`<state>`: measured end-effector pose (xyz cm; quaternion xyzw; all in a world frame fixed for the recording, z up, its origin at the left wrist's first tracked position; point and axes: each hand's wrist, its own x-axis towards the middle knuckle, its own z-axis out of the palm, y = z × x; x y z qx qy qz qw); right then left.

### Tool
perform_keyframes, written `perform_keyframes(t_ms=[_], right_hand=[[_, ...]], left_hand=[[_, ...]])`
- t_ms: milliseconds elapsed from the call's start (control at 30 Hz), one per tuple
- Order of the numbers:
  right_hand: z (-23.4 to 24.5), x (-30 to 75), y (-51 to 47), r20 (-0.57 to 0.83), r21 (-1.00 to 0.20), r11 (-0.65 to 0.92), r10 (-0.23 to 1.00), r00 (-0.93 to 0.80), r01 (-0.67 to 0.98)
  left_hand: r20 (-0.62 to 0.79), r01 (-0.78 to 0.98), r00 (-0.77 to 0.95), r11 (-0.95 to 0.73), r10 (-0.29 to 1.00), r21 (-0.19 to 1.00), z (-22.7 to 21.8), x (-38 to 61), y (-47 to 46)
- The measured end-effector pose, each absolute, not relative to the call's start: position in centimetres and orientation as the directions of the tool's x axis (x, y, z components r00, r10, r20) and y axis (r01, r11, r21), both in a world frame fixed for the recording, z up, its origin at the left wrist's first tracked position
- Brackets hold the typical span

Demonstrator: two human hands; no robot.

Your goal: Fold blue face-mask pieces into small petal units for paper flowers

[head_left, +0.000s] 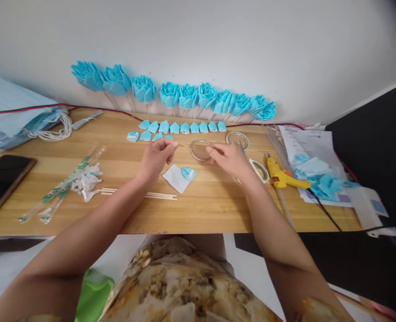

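Observation:
My right hand pinches the edge of a roll of clear tape, tilted up off the table. To its left, my left hand is closed in a pinch; what lies between its fingertips is too small to make out. Below and between the hands lies a pale square of cloth-like sheet. On the square's right corner rests a folded blue petal piece with a white strip. Scissors with a white handle lie partly under my right hand, beside a second tape roll.
Blue flowers on sticks lean along the wall, behind rows of folded blue pieces. Thin sticks and plastic wrappers lie left, near a phone. A yellow glue gun and blue scraps are right.

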<state>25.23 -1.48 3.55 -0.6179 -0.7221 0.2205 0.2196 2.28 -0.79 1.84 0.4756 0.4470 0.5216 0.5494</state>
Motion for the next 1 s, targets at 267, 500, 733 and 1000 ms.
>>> perform_keyframes(t_ms=[267, 500, 733, 1000], right_hand=[[3.8, 28.6, 0.1, 0.187, -0.316, -0.058, 0.975, 0.122, 0.947], [5.7, 31.4, -2.8, 0.090, -0.083, -0.169, 0.980, 0.177, 0.982], [4.6, 30.7, -6.9, -0.004, 0.118, -0.166, 0.986, 0.167, 0.979], [2.4, 30.5, -7.0, 0.085, 0.008, -0.255, 0.963, 0.254, 0.967]], left_hand=[[0.030, -0.083, 0.082, -0.024, 0.996, 0.996, 1.6, 2.3, -1.2], [0.196, 0.145, 0.133, -0.215, 0.972, 0.966, 3.0, 2.3, -1.8], [0.315, 0.382, 0.429, -0.486, 0.847, 0.786, 7.0, 2.9, -2.4], [0.175, 0.685, 0.443, -0.458, 0.879, 0.567, 3.5, 10.5, 1.1]])
